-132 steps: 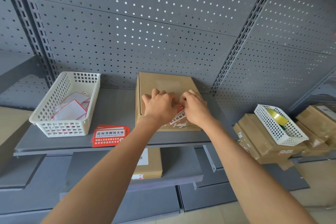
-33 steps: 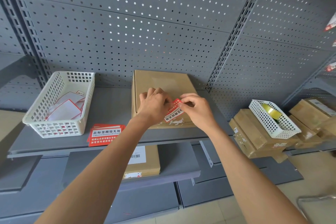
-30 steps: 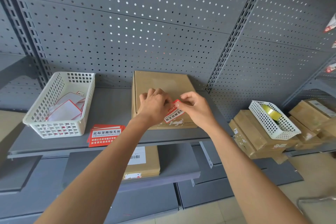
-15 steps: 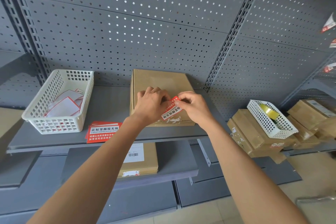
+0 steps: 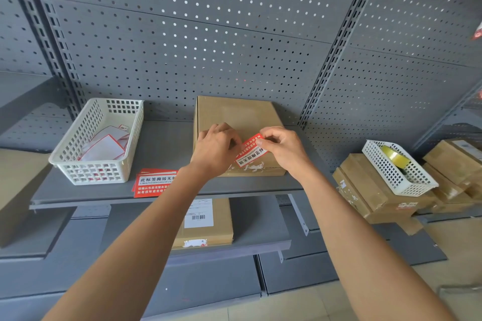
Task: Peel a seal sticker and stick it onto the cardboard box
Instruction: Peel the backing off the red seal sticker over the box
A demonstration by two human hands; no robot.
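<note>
A flat brown cardboard box (image 5: 236, 114) lies on the grey shelf (image 5: 161, 148) against the pegboard. Above its near half I hold a red and white seal sticker (image 5: 250, 154), tilted, between both hands. My left hand (image 5: 216, 150) pinches the sticker's lower left end, fingers curled. My right hand (image 5: 284, 148) pinches its upper right end between thumb and forefinger. Whether the sticker touches the box I cannot tell. The near edge of the box shows white torn label scraps (image 5: 251, 167).
A stack of red seal stickers (image 5: 154, 185) lies on the shelf left of the box. A white basket (image 5: 99, 143) of peeled backing sheets stands at the left. Another labelled box (image 5: 206, 221) sits on the lower shelf. At right, more boxes (image 5: 370, 190) carry a white basket (image 5: 399, 168) with a tape roll.
Both hands stay over the box with the sticker. The sticker's right end has come up a little, and more of its printed face shows between the hands.
</note>
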